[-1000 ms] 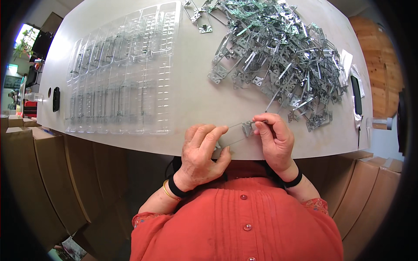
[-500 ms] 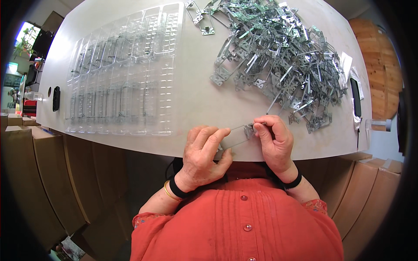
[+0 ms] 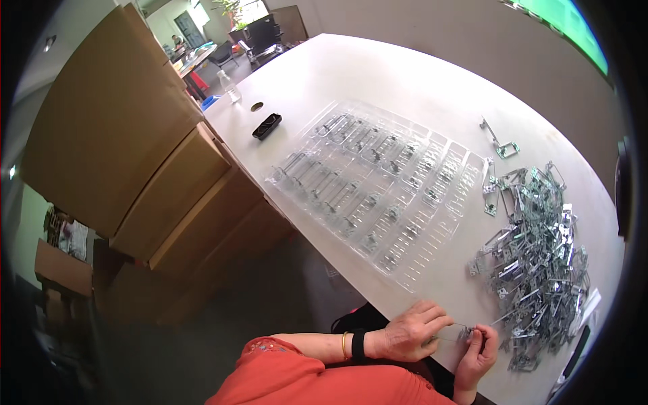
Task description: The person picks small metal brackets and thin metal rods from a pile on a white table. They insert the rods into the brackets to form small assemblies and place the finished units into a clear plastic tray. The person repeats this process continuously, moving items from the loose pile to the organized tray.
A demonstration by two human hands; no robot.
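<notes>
In the head view, a person in a red shirt (image 3: 324,383) works at the near edge of a pale desk (image 3: 412,77). The work looks partway along: many compartments of a clear plastic tray (image 3: 442,233) hold thin metal parts, though glare hides exactly how many. A large pile of loose metal brackets (image 3: 540,263) lies to the right of the tray, outside it, with a separate bracket (image 3: 503,147) beyond its far end. One metal bracket frame (image 3: 464,333) is in the hands, just above the desk's near edge, between the tray's near corner and the pile.

The left hand (image 3: 408,334) reaches in from the left, back upward, its forearm almost level across the view. Thumb and fingertips grasp the frame's left end. A black wristband (image 3: 358,345) and a gold bangle (image 3: 345,345) circle that wrist. The right hand (image 3: 478,358) rises from the lower edge, fingers curled, pinching the frame's other end between thumb and forefinger. Thin wires span the gap between both hands; whether any joint is being bent is too small to tell.
</notes>
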